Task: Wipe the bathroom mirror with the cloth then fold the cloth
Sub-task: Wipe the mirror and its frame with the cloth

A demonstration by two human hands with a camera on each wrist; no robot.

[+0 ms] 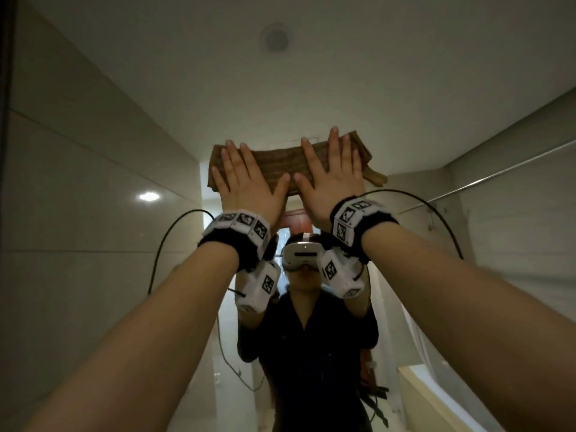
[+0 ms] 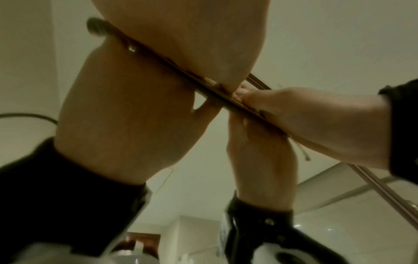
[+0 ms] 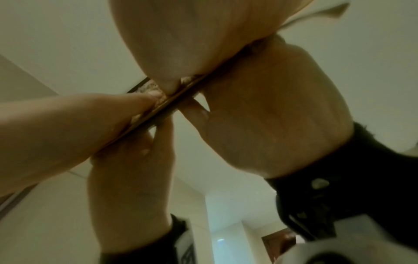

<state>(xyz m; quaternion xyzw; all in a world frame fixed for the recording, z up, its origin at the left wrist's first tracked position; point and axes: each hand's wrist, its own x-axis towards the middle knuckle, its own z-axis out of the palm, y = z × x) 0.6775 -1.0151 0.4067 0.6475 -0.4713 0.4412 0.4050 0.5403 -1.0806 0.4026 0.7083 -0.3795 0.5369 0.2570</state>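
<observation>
Pressing flat: left hand (image 1: 246, 182), fingers (image 1: 232, 157) straight and spread, covers the left end of the brown cloth (image 1: 280, 165) high on the mirror (image 1: 93, 182); right hand (image 1: 330, 179), equally flat, covers its right end. Cloth's long axis runs sideways under both palms.

A home bathroom. A large mirror (image 1: 93, 151) fills the head view, showing glossy pale wall tiles (image 1: 514, 213) at 3 o'clock, a metal curtain rail (image 1: 498, 173) at 2, a white tub edge (image 1: 414, 378) at 4, a round ceiling vent (image 1: 275, 37) at 12 and a wooden door (image 1: 296, 218) near centre.
</observation>
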